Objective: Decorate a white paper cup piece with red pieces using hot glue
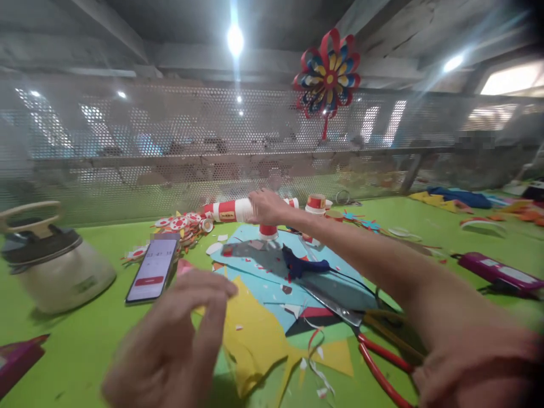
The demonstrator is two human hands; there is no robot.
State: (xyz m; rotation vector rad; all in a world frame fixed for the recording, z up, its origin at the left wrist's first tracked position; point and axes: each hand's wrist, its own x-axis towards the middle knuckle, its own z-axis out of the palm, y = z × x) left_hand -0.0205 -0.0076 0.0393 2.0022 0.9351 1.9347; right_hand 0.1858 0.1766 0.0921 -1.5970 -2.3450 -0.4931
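Note:
My right hand (267, 206) reaches far forward, its fingers curled over a long stack of red and white paper cups (227, 211) lying on its side. Just below it, a single red and white cup (268, 232) stands upside down on light blue sheets (249, 252). My left hand (170, 340) hovers in front, blurred, its fingers loosely bent and thumb apart, with nothing visible in it. Yellow paper scraps (255, 334) lie beside it. A dark blue glue gun (306, 265) rests on the blue sheets, near large scissors (374, 351) with red handles.
A phone (153, 269) lies left of centre, near a beige kettle-like pot (63, 272). Decorated paper discs (185, 222) are piled beyond it. Short cup pieces (315, 204) stand right of the stack. A purple case (499, 273) lies far right. A paper flower (329, 76) hangs before the mesh partition (191, 130).

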